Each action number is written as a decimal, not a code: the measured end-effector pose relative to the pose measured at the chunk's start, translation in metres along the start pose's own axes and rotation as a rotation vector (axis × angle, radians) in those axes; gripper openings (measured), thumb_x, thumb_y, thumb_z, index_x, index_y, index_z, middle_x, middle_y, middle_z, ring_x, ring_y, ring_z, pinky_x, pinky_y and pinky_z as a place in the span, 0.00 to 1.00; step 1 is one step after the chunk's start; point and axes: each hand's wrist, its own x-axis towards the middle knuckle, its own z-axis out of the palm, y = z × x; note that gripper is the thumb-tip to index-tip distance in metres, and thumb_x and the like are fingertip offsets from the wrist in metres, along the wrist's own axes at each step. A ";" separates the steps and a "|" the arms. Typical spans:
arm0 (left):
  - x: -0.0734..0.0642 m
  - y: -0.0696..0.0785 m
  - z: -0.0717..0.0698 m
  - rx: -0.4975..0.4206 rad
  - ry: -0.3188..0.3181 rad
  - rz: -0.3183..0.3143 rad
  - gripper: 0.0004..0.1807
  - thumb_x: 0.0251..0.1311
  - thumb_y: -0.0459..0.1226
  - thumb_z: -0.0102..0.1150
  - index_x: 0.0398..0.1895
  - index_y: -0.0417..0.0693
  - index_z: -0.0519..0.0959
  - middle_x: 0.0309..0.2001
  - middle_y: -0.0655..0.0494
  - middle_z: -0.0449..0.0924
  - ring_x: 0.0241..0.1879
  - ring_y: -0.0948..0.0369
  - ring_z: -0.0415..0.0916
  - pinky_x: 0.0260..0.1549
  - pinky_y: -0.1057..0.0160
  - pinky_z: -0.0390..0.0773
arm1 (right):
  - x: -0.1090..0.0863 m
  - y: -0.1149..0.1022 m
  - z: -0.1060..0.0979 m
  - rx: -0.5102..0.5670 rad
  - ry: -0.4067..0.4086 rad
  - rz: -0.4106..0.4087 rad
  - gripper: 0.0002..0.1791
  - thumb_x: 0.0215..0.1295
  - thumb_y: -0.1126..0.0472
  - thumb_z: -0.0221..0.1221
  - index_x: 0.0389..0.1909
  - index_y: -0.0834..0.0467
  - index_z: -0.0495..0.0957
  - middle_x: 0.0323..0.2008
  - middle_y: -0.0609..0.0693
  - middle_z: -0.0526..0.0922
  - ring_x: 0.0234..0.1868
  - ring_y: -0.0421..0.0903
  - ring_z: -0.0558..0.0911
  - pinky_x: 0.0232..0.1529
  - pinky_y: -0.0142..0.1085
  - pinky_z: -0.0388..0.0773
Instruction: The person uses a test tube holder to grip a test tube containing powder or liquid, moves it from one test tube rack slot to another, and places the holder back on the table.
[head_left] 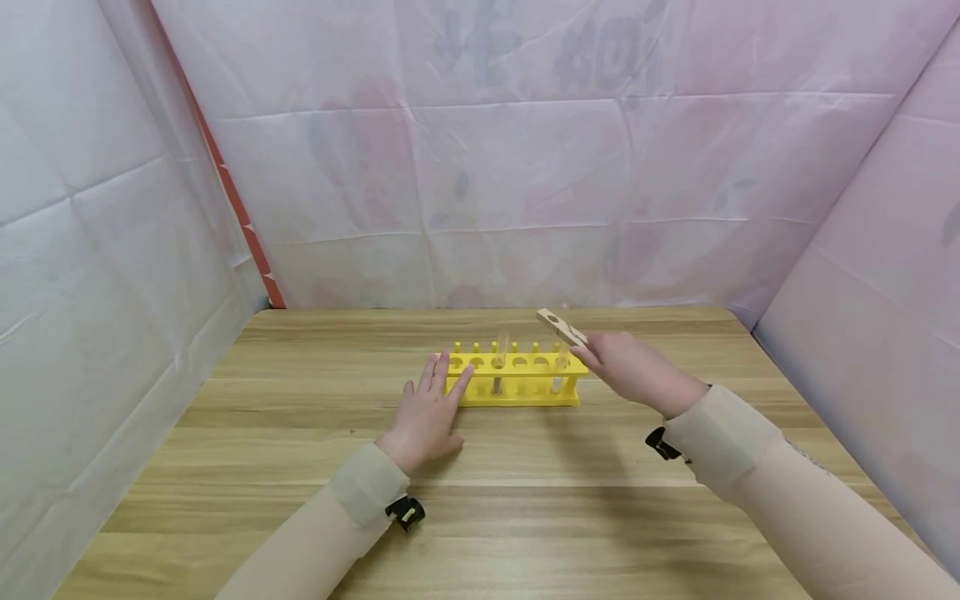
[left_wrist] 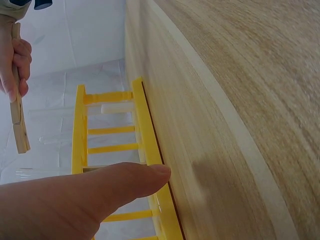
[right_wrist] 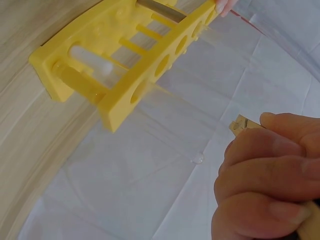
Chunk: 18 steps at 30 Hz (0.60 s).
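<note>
A yellow test tube rack (head_left: 517, 400) stands upright on the wooden table. My left hand (head_left: 424, 417) rests at its left end, fingers extended over the top and the thumb (left_wrist: 127, 182) near its base. My right hand (head_left: 633, 371) grips a wooden test tube holder (head_left: 561, 327) above the right end of the rack. One clear test tube with white contents (right_wrist: 90, 59) stands in the rightmost hole. Another tube with dark contents (head_left: 497, 385) stands near the middle. The holder's tip appears apart from the right tube in the right wrist view.
The wood-grain table (head_left: 495, 517) extends around the rack. Pale patterned sheets (head_left: 510, 175) hang behind and at both sides, with a red strip (head_left: 232, 200) at the back left corner.
</note>
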 end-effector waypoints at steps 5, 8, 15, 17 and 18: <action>0.001 0.000 0.000 -0.001 0.001 0.001 0.56 0.49 0.56 0.64 0.75 0.54 0.41 0.72 0.37 0.33 0.70 0.42 0.38 0.56 0.39 0.62 | -0.001 0.002 -0.001 0.000 0.003 0.006 0.19 0.73 0.53 0.44 0.25 0.60 0.69 0.16 0.48 0.62 0.16 0.42 0.58 0.18 0.35 0.58; 0.001 0.000 0.000 0.003 0.004 0.005 0.56 0.49 0.57 0.63 0.75 0.54 0.41 0.72 0.37 0.33 0.70 0.42 0.38 0.56 0.39 0.62 | -0.002 0.004 -0.001 0.000 0.006 0.008 0.20 0.73 0.52 0.44 0.25 0.60 0.69 0.16 0.48 0.62 0.16 0.42 0.58 0.18 0.35 0.59; 0.001 -0.002 0.000 0.018 0.043 0.027 0.58 0.45 0.57 0.66 0.74 0.52 0.44 0.71 0.34 0.37 0.69 0.40 0.41 0.52 0.38 0.65 | -0.004 0.007 -0.001 -0.022 0.023 0.008 0.19 0.73 0.53 0.44 0.26 0.60 0.70 0.16 0.48 0.62 0.16 0.42 0.59 0.17 0.35 0.58; 0.001 -0.002 0.001 0.014 0.047 0.028 0.58 0.44 0.57 0.66 0.74 0.52 0.44 0.71 0.34 0.37 0.69 0.40 0.41 0.52 0.37 0.65 | -0.004 0.007 -0.001 -0.023 0.029 0.009 0.19 0.73 0.53 0.44 0.25 0.60 0.69 0.16 0.48 0.62 0.16 0.42 0.59 0.18 0.35 0.58; 0.002 -0.002 0.002 0.017 0.047 0.029 0.58 0.44 0.57 0.66 0.74 0.51 0.44 0.71 0.34 0.37 0.69 0.39 0.41 0.52 0.37 0.66 | -0.004 0.008 -0.001 -0.024 0.030 0.008 0.19 0.73 0.53 0.44 0.25 0.60 0.69 0.16 0.48 0.62 0.16 0.42 0.59 0.18 0.35 0.58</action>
